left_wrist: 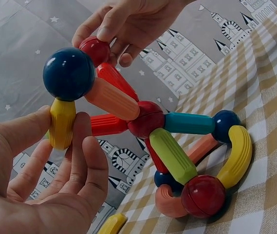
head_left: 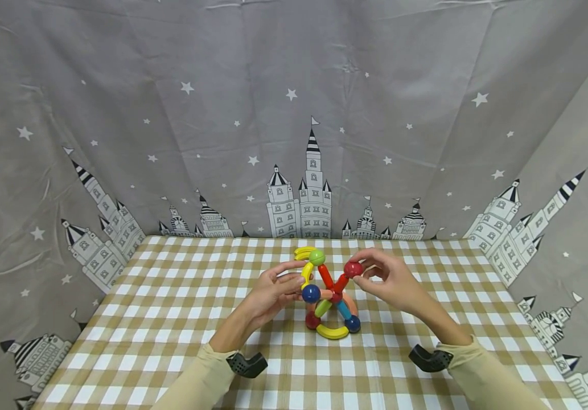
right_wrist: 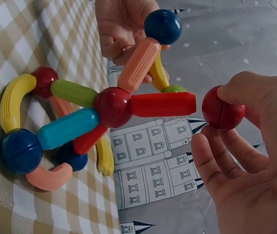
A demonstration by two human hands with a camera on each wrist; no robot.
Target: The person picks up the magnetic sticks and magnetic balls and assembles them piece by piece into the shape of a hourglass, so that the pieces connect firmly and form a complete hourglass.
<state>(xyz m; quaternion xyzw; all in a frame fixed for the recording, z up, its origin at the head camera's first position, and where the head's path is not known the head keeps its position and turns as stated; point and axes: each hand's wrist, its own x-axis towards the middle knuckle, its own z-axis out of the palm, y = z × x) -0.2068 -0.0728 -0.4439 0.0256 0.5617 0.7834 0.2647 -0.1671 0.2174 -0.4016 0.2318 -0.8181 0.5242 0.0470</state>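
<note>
A structure of magnetic rods and balls stands on the cloth, with a red hub ball [right_wrist: 112,107] in its middle. My left hand [head_left: 269,296] pinches a curved yellow rod [left_wrist: 63,124] between thumb and fingers, just under a dark blue ball [left_wrist: 68,74]. That rod runs from the blue ball to a light green ball [head_left: 316,257]. In my right hand [head_left: 395,280] a loose red ball [right_wrist: 223,108] is pinched. A narrow gap shows in the right wrist view between this ball and the free end of a straight red rod [right_wrist: 162,105].
The structure's base is a ring of curved rods, including a yellow rod [head_left: 332,332], joined by red and blue balls. Another curved yellow rod [right_wrist: 104,156] lies behind it on the checkered tablecloth [head_left: 171,319]. A grey curtain [head_left: 294,57] with printed castles hangs beyond the table.
</note>
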